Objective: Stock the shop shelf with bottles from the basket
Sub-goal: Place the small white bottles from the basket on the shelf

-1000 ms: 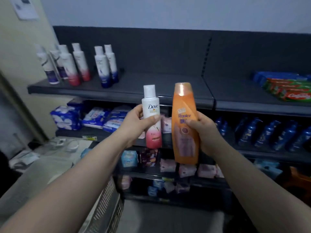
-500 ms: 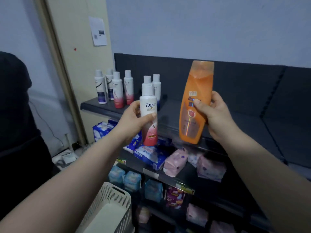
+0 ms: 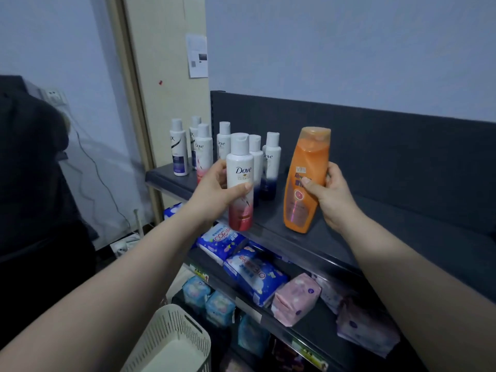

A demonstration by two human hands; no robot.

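You are facing the dark top shelf, cream basket sitting low beside your left arm, your right hand gripping the tilted orange bottle low over the shelf, your left hand gripping the white-and-red bottle before the standing white bottles.

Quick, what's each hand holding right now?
Left hand: grips the Dove bottle.
Right hand: grips the orange bottle.
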